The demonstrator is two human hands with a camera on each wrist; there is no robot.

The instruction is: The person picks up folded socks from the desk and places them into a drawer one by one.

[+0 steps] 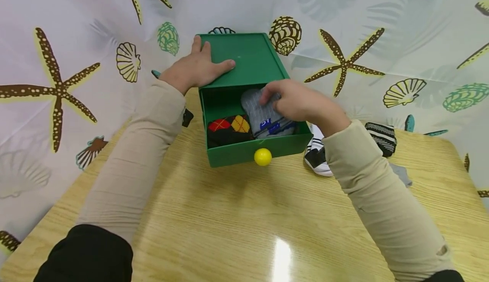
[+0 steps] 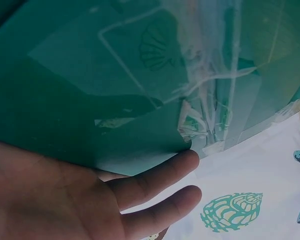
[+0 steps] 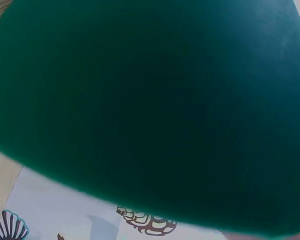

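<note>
A green box (image 1: 252, 59) stands on the table with its drawer (image 1: 229, 157) pulled out; a yellow ball knob (image 1: 262, 157) is on the drawer's front. My left hand (image 1: 200, 65) rests on the box top, fingers spread at its left edge. Inside the drawer, dark argyle socks (image 1: 229, 135) lie on the left and grey socks (image 1: 254, 108) with blue marks on the right. My right hand (image 1: 302, 101) reaches over the grey socks, fingers loosely bent, the index finger against them. Green plastic (image 3: 140, 110) fills most of the right wrist view, which hides the right fingers.
Right of the drawer lie a white sock with black parts (image 1: 321, 169), a black-and-white patterned sock bundle (image 1: 382, 140) and a grey cloth piece (image 1: 401, 174). A small black item (image 1: 187, 118) is left of the box. A shell-and-starfish curtain (image 1: 237, 2) hangs behind the wooden table (image 1: 214, 214).
</note>
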